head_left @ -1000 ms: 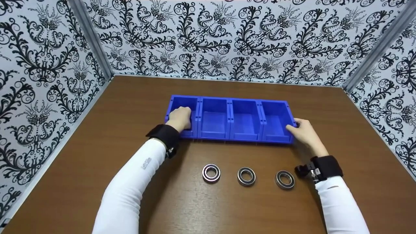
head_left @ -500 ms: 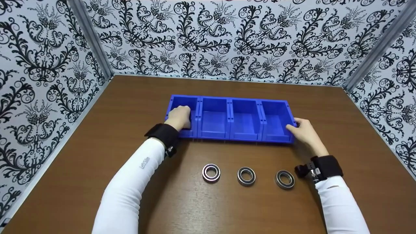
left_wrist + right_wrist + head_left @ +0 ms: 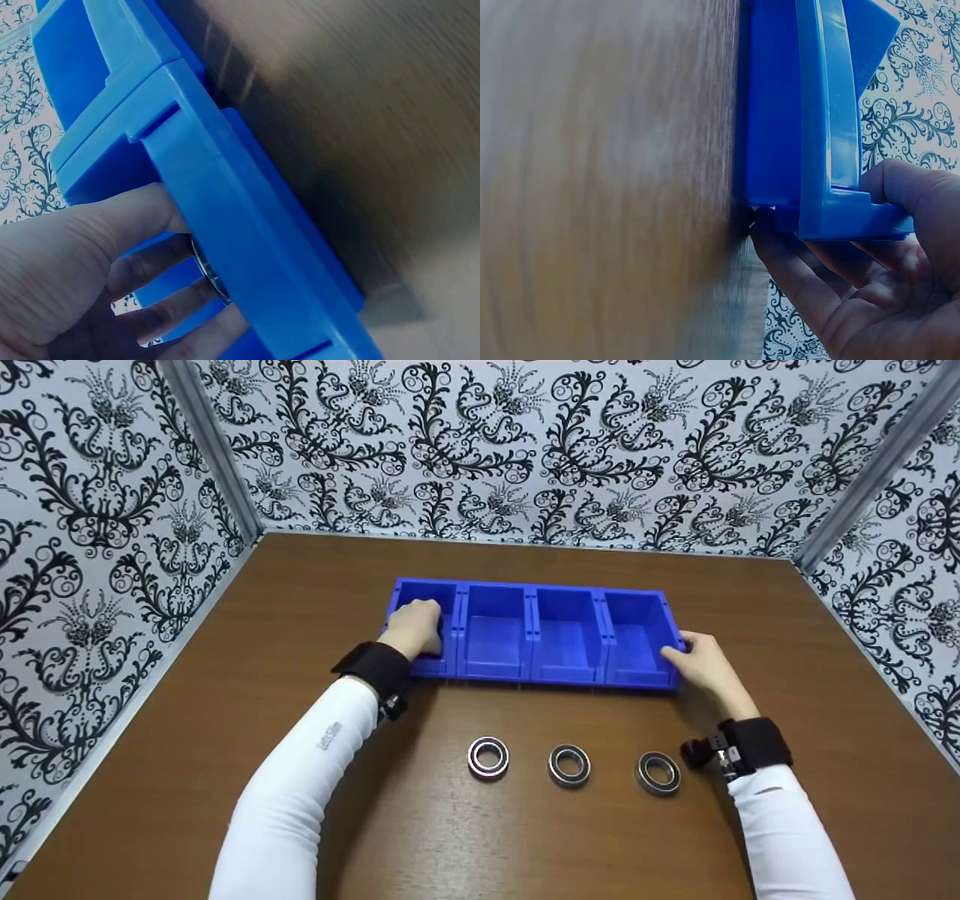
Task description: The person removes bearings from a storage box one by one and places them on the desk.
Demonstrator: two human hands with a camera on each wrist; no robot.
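Note:
A blue row of joined open bins (image 3: 531, 649) stands on the table. Inside the leftmost bin is my left hand (image 3: 415, 628), with its fingers bent. The left wrist view shows a shiny bearing (image 3: 209, 274) held among those fingers, mostly covered by the bin's front lip. At the opposite end my right hand (image 3: 703, 666) grips the outer side wall, thumb over the rim and fingers underneath and outside. In front of the bins lie a left bearing (image 3: 474, 760), a middle bearing (image 3: 553, 766) and a right bearing (image 3: 643, 774), flat and spaced apart.
The brown table (image 3: 480, 847) ends at patterned panels (image 3: 525, 450) behind and on both sides. Grey corner posts (image 3: 217, 457) rise at the back. The other bins in the row have bare floors.
My left hand has edged slightly away from me inside the leftmost bin. My right hand, the bins and the bearings on the table have stayed put.

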